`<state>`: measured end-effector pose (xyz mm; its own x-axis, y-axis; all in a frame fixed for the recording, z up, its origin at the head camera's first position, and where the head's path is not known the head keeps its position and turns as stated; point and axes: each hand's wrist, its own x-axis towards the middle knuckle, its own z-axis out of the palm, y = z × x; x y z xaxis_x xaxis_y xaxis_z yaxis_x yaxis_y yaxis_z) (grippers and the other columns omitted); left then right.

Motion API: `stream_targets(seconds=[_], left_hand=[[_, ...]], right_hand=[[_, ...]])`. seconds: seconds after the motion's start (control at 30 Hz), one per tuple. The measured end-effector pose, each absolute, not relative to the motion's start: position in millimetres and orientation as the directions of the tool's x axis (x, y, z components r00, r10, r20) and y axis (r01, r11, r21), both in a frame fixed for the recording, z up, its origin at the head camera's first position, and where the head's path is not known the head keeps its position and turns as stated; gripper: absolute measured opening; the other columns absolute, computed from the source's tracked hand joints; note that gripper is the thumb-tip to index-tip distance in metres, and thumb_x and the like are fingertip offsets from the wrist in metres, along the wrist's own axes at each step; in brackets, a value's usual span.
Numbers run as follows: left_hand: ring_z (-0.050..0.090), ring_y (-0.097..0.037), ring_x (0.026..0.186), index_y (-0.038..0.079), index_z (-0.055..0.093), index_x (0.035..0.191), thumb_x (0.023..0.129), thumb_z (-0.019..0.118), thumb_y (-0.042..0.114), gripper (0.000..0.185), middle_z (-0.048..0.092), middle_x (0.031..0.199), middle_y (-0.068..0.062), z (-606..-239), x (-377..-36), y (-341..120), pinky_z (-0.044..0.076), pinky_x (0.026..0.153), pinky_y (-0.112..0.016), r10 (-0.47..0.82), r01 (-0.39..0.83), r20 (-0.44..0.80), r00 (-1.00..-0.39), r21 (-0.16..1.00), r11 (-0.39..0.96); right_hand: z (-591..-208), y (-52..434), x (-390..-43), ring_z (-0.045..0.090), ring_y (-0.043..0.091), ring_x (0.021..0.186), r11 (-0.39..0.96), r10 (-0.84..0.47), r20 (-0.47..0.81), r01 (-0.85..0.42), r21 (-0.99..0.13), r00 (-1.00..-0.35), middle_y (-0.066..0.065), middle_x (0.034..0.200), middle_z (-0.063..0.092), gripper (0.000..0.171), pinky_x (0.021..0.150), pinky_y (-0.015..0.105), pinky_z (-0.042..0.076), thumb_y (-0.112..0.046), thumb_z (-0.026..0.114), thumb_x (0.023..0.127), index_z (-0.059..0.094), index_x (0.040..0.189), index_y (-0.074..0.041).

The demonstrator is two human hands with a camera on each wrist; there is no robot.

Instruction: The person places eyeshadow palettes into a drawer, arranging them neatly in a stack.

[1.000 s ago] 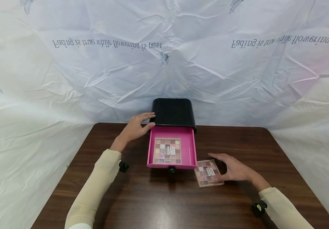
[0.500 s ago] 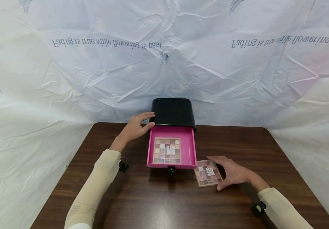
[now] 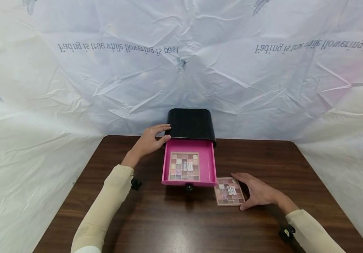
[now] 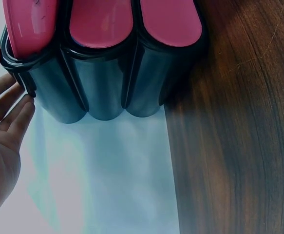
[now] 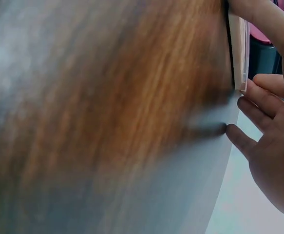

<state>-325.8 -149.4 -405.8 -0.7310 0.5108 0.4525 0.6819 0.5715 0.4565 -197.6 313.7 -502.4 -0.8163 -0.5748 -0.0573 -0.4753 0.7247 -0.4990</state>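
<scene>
Loose palette [image 3: 229, 192] sits at or just above the desk [image 3: 156, 225], right of the pulled-out pink drawer [image 3: 207, 161], pinched between the right hand's [image 3: 258, 191] thumb and fingers. The left hand [image 3: 148, 141] rests extended fingers against the black case [image 3: 190, 123]. Securing the grip seems the present step; the next move probably calls for a level lift, avoiding the drawer's near-right corner.

Head view: bright; glare on table [image 3: 149, 225], lower centre; dark shadow below drawer [image 3: 206, 161]. Left wrist view: bluish cast; sheet [image 4: 122, 170] washed out, lower left. Right wrist view: table blurred, left; my right hand [image 5: 276, 141] clearer, right edge.
</scene>
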Motion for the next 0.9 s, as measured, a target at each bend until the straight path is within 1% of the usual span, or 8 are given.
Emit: stream_targets(seconds=[0.13,0.3,0.53,0.63,0.77,0.9], left_hand=[[0.054,-0.029,0.135,0.011,0.060,0.144,0.103,0.062,0.040,0.051,0.054,0.151,-0.007,-407.7,-326.1,-150.4,0.045,0.110,-0.051,0.511,0.684,0.454,-0.729,0.454,0.572],[0.055,-0.029,0.135,0.012,0.060,0.144,0.103,0.062,0.040,0.051,0.054,0.151,-0.006,-408.9,-327.0,-150.9,0.045,0.110,-0.051,0.507,0.679,0.452,-0.734,0.456,0.576],[0.057,-0.029,0.133,0.011,0.061,0.143,0.102,0.064,0.038,0.049,0.056,0.150,-0.007,-409.8,-328.6,-150.2,0.046,0.109,-0.051,0.506,0.684,0.463,-0.728,0.443,0.579],[0.057,-0.029,0.133,0.011,0.062,0.143,0.102,0.063,0.039,0.049,0.056,0.150,-0.007,-410.2,-329.0,-150.1,0.046,0.109,-0.051,0.506,0.685,0.465,-0.727,0.443,0.578],[0.056,-0.029,0.133,0.012,0.061,0.144,0.103,0.062,0.041,0.051,0.055,0.151,-0.006,-409.9,-328.7,-150.6,0.046,0.109,-0.051,0.508,0.683,0.459,-0.729,0.445,0.578],[0.055,-0.029,0.135,0.012,0.060,0.144,0.103,0.061,0.043,0.052,0.054,0.151,-0.006,-408.8,-328.0,-150.5,0.046,0.109,-0.051,0.510,0.682,0.455,-0.730,0.446,0.580]], right_hand=[[-500.5,311.7,-195.6,0.042,0.044,0.139,0.737,-0.564,-0.055,-0.473,-0.483,-0.824,0.023,0.154,0.042,0.121,0.103,0.065,0.044,-0.061,0.090,0.067,0.036,0.158,-0.003],[-496.6,308.2,-191.6,0.042,0.041,0.140,0.760,-0.532,-0.053,-0.449,-0.471,-0.845,0.020,0.154,0.042,0.121,0.103,0.064,0.044,-0.062,0.091,0.065,0.037,0.158,-0.005],[-488.3,308.4,-188.5,0.043,0.043,0.139,0.762,-0.508,0.022,-0.462,-0.453,-0.861,0.021,0.152,0.044,0.123,0.100,0.065,0.045,-0.063,0.091,0.063,0.038,0.158,-0.005],[-485.5,311.3,-188.2,0.044,0.045,0.138,0.765,-0.503,0.068,-0.480,-0.430,-0.862,0.022,0.151,0.045,0.124,0.099,0.065,0.046,-0.063,0.092,0.062,0.038,0.157,-0.004],[-480.4,314.1,-186.2,0.043,0.046,0.137,0.776,-0.479,0.098,-0.473,-0.417,-0.872,0.024,0.150,0.045,0.123,0.099,0.067,0.045,-0.061,0.092,0.062,0.038,0.157,-0.003],[-471.8,315.9,-182.7,0.041,0.048,0.138,0.781,-0.456,0.116,-0.459,-0.424,-0.882,0.026,0.152,0.042,0.122,0.097,0.070,0.044,-0.059,0.093,0.064,0.037,0.159,-0.007]])
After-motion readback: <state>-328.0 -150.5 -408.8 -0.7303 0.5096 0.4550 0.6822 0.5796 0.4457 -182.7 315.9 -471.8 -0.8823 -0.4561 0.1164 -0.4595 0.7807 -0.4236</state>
